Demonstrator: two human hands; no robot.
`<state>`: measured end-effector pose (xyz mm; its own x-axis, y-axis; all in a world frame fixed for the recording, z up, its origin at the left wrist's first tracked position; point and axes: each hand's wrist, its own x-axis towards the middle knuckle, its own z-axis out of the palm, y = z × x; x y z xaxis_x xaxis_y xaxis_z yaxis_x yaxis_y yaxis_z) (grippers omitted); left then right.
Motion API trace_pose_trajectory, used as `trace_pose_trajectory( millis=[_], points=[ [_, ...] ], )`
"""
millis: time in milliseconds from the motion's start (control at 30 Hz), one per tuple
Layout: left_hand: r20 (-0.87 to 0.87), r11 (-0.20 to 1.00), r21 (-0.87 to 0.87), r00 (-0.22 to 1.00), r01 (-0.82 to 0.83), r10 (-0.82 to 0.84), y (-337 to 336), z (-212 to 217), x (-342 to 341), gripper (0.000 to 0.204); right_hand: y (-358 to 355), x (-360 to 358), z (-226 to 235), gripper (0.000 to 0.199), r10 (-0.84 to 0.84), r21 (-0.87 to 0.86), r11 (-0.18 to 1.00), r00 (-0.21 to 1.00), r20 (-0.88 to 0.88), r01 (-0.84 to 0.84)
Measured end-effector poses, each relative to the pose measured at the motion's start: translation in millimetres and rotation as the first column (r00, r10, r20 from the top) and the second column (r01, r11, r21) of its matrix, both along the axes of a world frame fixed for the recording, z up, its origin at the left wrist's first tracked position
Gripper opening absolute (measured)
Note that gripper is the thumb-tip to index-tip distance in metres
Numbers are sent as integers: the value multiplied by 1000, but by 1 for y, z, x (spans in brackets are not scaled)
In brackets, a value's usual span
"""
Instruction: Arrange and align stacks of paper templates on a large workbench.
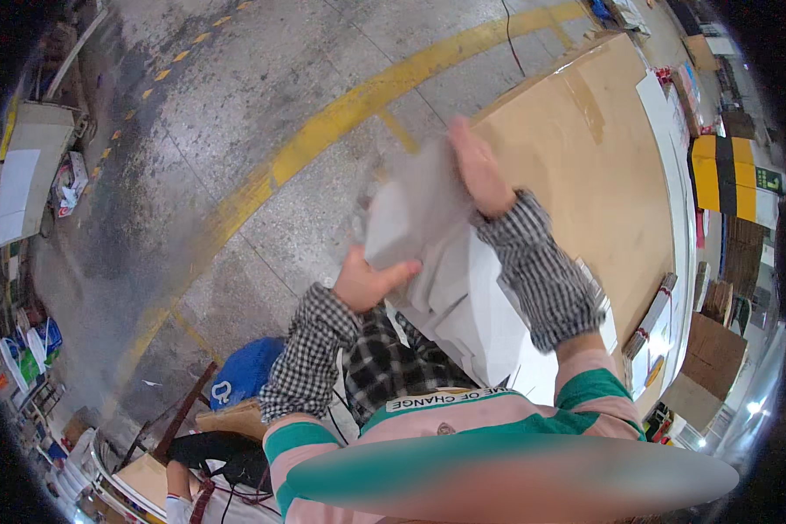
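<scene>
Between my hands is a whitish sheet piece [415, 205], smeared by motion, so I cannot tell if it is paper or thin card. My left hand [371, 281] grips its near left edge, thumb laid across it and fingers partly hidden. Along the far right side of the piece, my right hand [480, 170] is stretched out, fingers straight and together, a little blurred. Whether its palm touches the piece is unclear. Beneath, a loose heap of white sheets [463, 306] lies over my lap and against the table edge.
A large brown board-topped table [585, 148] stands to my right, with a stack of white-and-brown flat pieces [651, 319] on it. A blue cap [246, 371] shows at the lower left, near another person's arm [178, 480]. Yellow floor lines [323, 127] curve across the concrete ahead.
</scene>
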<state>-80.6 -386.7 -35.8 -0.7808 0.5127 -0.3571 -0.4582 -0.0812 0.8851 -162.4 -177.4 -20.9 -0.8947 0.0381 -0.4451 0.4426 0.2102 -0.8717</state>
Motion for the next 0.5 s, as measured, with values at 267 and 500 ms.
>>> trace_pose_trajectory(
  millis=[267,500],
  points=[
    [68,1000,18,998,-13,12,4,-22,-13,39,0,-28,-55,55,20,366,930,998,-62,5],
    [70,998,58,998,-11,6,7,-9,-7,34,-21,-1,-5,62,-337,-60,940,941,-25,335]
  ],
)
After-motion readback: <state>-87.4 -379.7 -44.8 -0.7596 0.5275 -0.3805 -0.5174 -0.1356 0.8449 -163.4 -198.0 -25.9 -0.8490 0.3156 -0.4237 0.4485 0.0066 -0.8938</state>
